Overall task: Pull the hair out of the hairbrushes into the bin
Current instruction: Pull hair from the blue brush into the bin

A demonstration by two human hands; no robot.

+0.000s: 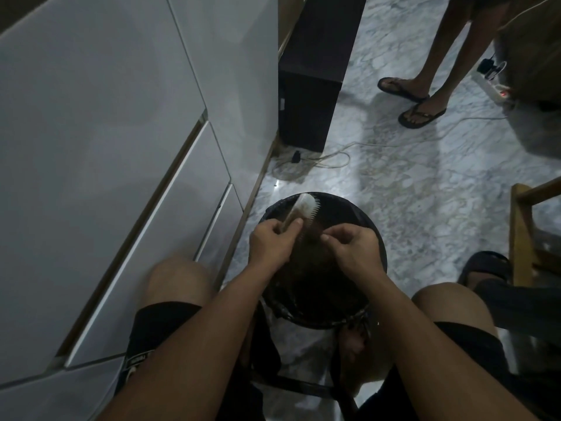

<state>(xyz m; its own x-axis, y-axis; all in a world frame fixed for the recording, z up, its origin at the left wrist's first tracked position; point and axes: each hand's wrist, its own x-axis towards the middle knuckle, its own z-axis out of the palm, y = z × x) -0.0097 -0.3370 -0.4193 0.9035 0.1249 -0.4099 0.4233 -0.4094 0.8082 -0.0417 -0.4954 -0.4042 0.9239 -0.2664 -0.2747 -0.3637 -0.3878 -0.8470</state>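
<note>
A seated person holds both hands over a round black bin [368,226] standing on the marble floor [425,183] between their knees. The left hand [270,243] is closed around the handle of a pale hairbrush [305,206], whose head points to the far side, above the bin's far rim. Just right of the brush, the right hand [353,247] pinches its fingertips together at the bristles; any hair between them is too dim to make out.

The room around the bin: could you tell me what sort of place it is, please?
Probably a room in a home: marble-patterned floor, glossy white cabinet fronts, a power strip with loose cables, and a bystander in flip-flops.
</note>
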